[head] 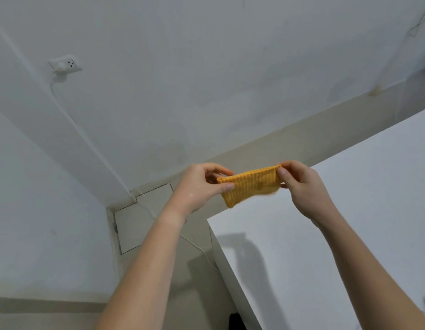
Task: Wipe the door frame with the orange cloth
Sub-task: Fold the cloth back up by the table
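Observation:
An orange ribbed cloth (250, 186) hangs folded in the air between my two hands, above the far corner of a white table. My left hand (199, 186) pinches its left edge between thumb and fingers. My right hand (299, 184) pinches its upper right corner. The cloth is stretched flat between them, its lower part drooping. No door frame shows in this view.
A white table (337, 234) fills the lower right. A white wall with a socket and plug (65, 65) stands at the left, and a white cable (87, 139) runs down to the floor by the beige skirting (302, 139). Beige floor tiles (140, 222) lie below my left forearm.

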Demonstrator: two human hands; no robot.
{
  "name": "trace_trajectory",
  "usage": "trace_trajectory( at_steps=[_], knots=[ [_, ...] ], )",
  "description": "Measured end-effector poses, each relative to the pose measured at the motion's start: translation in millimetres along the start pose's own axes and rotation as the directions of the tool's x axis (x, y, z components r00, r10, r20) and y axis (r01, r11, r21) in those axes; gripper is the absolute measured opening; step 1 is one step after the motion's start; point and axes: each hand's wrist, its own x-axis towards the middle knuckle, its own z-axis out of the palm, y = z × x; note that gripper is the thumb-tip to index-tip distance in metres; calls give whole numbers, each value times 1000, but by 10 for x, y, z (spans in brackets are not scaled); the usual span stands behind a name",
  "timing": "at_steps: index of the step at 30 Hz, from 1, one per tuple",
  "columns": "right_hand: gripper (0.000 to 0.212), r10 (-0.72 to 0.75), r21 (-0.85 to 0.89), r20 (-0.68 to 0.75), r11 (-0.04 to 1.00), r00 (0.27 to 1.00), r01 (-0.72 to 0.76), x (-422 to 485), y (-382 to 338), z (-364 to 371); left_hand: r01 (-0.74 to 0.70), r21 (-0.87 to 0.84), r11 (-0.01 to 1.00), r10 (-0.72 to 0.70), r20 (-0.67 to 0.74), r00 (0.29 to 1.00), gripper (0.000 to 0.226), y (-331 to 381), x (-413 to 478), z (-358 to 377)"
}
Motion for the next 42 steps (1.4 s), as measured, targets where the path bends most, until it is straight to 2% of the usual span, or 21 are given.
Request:
trace_trajectory(
  at_steps=[3,8,12,16,18,20,21,23,25,27,29,33,37,42],
  knots=[
    [18,0,6,-10,1000,1000,0,-10,109,-65,24,-40,999,-25,-10,1000,20,-61,34,75],
    [17,95,1,2,995,995,-95,-132,416,-123,99,-162,982,-93,47,995,20,-301,-43,382],
    [19,228,-76,25,971,973,-226,-333,794,-167,297,-289,910,-254,178,951,17,-641,-193,761],
    [20,386,-196,119,912,915,-360,-427,1241,-125,476,-287,831,-389,312,867,18,-1088,-302,1068],
    [19,420,-243,157,894,894,-377,-310,1417,-20,532,-310,788,-454,292,842,17,-1319,-250,1181],
    [18,412,-255,130,893,902,-371,-128,1599,125,547,-362,755,-520,180,835,11,-1535,-150,1289],
    [19,401,-275,99,890,911,-363,-36,1689,199,536,-338,773,-545,76,835,8,-1638,-100,1329],
    [30,361,-377,42,869,932,-320,103,1875,329,527,-144,838,-544,-133,829,14,-1831,-44,1397],
    [35,314,-473,24,840,949,-266,132,2060,447,495,66,866,-478,-177,860,28,-1982,-57,1472],
    [37,291,-531,56,819,955,-219,22,2225,581,405,219,888,-393,-98,914,38,-2086,-117,1577],
    [40,296,-594,154,790,943,-151,-154,2385,737,301,397,867,-339,26,940,47,-2195,-184,1725],
    [54,340,-711,325,703,882,-9,-429,2655,1003,171,646,743,-364,176,914,63,-2387,-263,1951],
    [58,367,-762,352,647,861,36,-469,2793,1129,125,741,660,-397,203,895,74,-2507,-286,1997],
    [56,406,-771,354,636,843,17,-420,2774,1133,199,684,702,-451,211,867,70,-2431,-275,1910]
  ],
)
